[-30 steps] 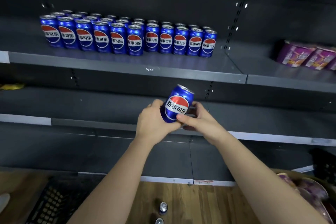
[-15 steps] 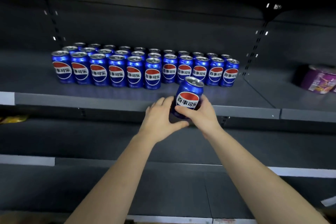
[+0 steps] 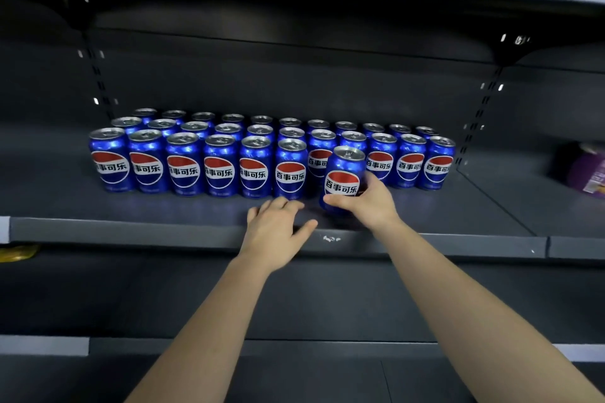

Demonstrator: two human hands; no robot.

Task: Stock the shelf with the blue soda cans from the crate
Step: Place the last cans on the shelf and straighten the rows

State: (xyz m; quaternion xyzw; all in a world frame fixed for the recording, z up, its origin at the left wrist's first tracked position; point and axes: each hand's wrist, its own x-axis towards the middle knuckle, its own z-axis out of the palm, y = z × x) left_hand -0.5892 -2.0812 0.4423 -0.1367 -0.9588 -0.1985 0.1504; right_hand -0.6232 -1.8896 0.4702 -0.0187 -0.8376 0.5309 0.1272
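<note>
Right hand (image 3: pixel 370 203): clamped round the lower half of the held can (image 3: pixel 343 177), with the thumb laid across the front below the logo.
Left hand (image 3: pixel 275 235): kept flat and empty, fingers spread over the shelf lip (image 3: pixel 131 232), just left of the right hand. It has been taken off the can, which was cradled by both hands a second ago.
Held can: brought up from below shelf level and now held nearly upright just beyond the left fingertips (its base is hidden, so contact with the shelf cannot be told).
Front row (image 3: pixel 183 163): six cans are ranged leftward from the held can, and fuller rows are seen behind.
Meaning: a seventh front-row place is judged almost filled, with only seating and release left.
Crate: not in view.
Purple pack (image 3: pixel 589 173): well apart, beyond the right hand.
</note>
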